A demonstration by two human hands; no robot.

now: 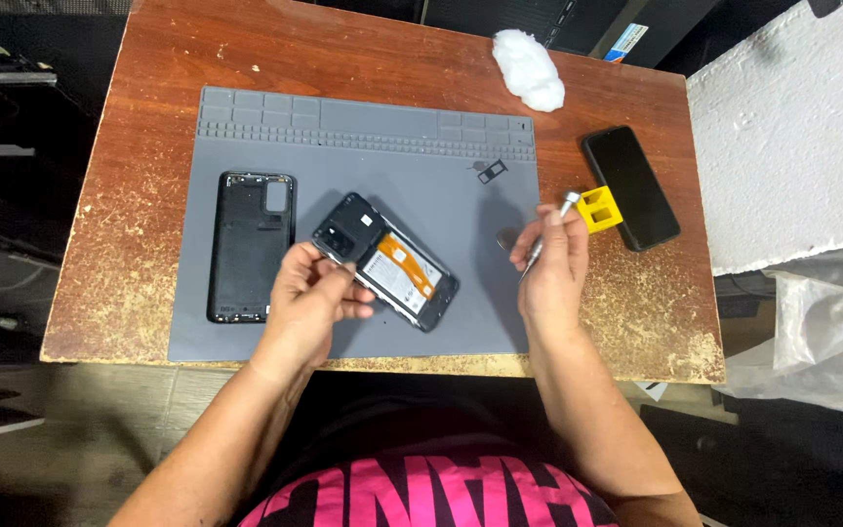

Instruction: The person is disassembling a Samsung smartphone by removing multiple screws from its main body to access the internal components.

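Pink shirt (431, 493) with black lettering is filling the bottom edge, nearest the camera.

Left hand (309, 298): grip is clasping the lower edge of an opened phone (385, 260), back cover off, orange strip showing inside; the phone is lying tilted on a grey mat (421, 166).

Right hand (550, 262): grip is closing around a slim metal screwdriver (548, 234), its silver cap pointing up and away, over the mat's right edge.

Back cover (250, 246), black: lying on the mat left of the phone, apart from it.

Small tray piece (491, 170): resting on the mat near its ridged top strip.

Yellow block (598, 208): sitting on the wooden worktop (148, 127), touching a second black phone (630, 186).

White wad (529, 68): lying at the far edge.
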